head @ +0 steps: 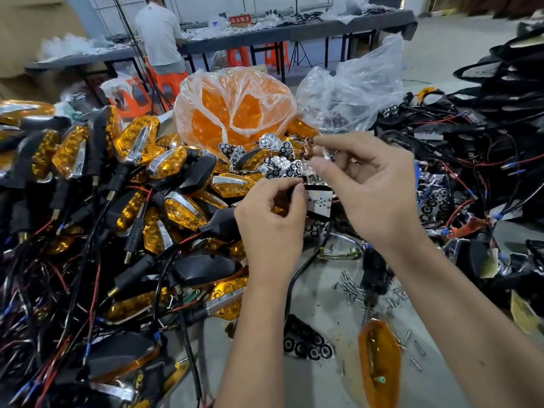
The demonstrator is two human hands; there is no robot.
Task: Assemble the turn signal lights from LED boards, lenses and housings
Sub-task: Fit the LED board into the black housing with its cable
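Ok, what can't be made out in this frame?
Head view:
- Housing the left hand pinches: mostly hidden by the fingers.
- Small shiny part in the right hand: blurred, partly covered by fingertips.
- Red sign on the far table: too small to read.

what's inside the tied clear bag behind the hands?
The tied clear bag is packed with orange lenses, seen through the plastic. Its lower part is hidden behind the loose parts in front, so the count is unknown.

Grey worktable [329,375]: finished lights [141,184] heaped left, loose screws [350,287] and amber lens [379,360] near right, wired housings [459,160] far right
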